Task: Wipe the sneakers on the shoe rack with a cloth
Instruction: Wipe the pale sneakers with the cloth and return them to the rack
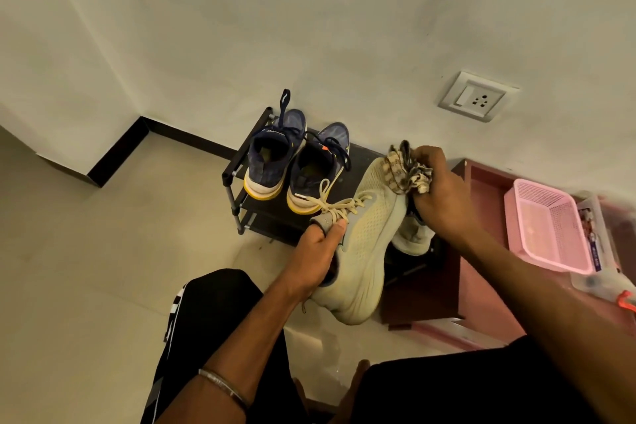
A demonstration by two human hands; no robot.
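Observation:
My left hand (316, 253) grips a cream knit sneaker (368, 227) by its tongue and collar, holding it lifted above the black shoe rack (237, 179), toe pointing away. My right hand (435, 193) is closed on a bunched checked cloth (406, 169) that presses against the sneaker's toe. A second cream sneaker (413, 237) lies on the rack under my right hand, mostly hidden. Two navy sneakers with yellow soles (272, 155) (316, 169) stand side by side on the rack's left part, heels toward me.
The rack stands against a white wall with a socket plate (478, 96). A reddish-brown cabinet (471, 179) on the right carries a pink plastic basket (547, 227) and a clear box. My knees in black trousers (220, 313) fill the bottom. Tiled floor lies at the left.

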